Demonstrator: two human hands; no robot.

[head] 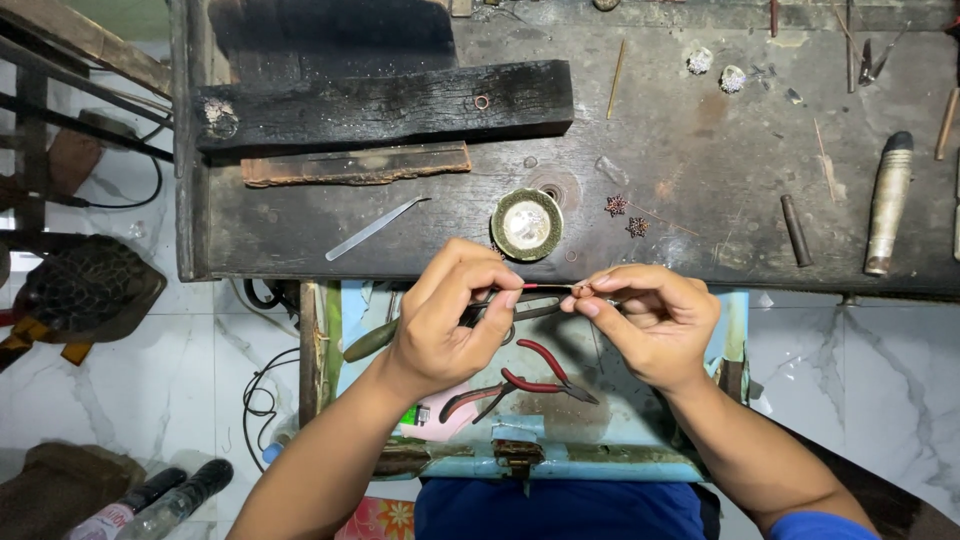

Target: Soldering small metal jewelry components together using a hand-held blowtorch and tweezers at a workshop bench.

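Wire piece (548,287): thin and short, reddish along its left part, held level between both hands just off the near edge of the counter (700,150), above the open drawer.
Left hand (445,320): grip closed on a slim dark tool (500,298) whose tip meets the wire piece.
Right hand (650,320): grip narrow, thumb and forefinger pinching the right end of the wire piece.
Step in hand: seemingly fine shaping or fitting of the wire piece at the tool tip; any further move would call for a steady pinch and very light pressure.
Drawer (600,460): pale blue, nearest the body, with red-handled pliers (530,380) lying inside.
Counter, near edge: round dish (527,224), two small star-shaped ornaments (626,216) to its right, metal file (375,228) to its left.
Counter, far: charred wood block (385,103); wrapped handle tool (888,200) at the right.
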